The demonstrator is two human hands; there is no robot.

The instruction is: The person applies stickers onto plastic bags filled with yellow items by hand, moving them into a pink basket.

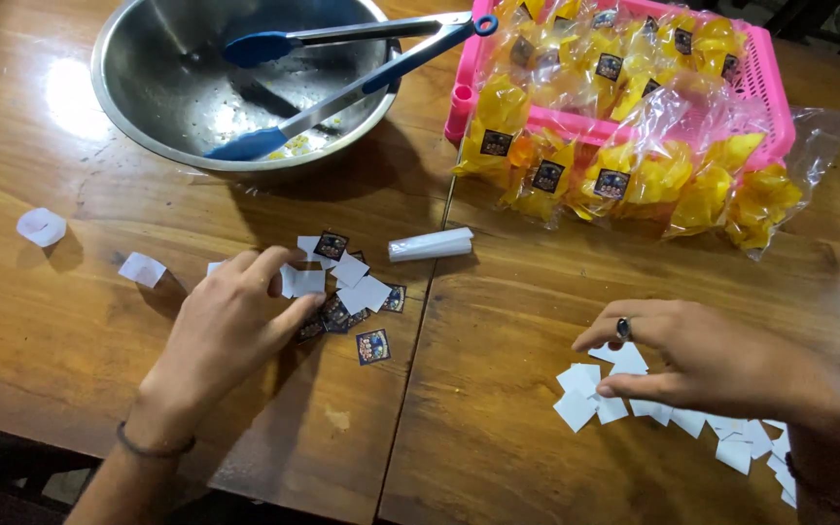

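— Where are the hands?

— Both low over the wooden worktop (498,428). The left hand (230,326) sits at about eight o'clock, fingers curled down onto a heap of small stickers (347,292), some dark and printed, some showing white backs. It touches them, but I cannot tell whether it has pinched one.

— And the right?

— The right hand (707,360), ring on one finger, is at four o'clock. Thumb and fingers are close together over a scatter of white paper squares (692,418), just touching the top ones. The two hands are well apart.

— What else is lying about?

— A little white roll (430,244) just past the stickers, toward the centre. At eleven o'clock a steel bowl (148,87) with blue-tipped tongs (342,68) resting across it. At one o'clock a pink basket (765,107) stuffed with clear bags of yellow snacks (634,175), several spilling over its near edge onto the wood. Two loose white scraps (43,227) lie at nine o'clock.
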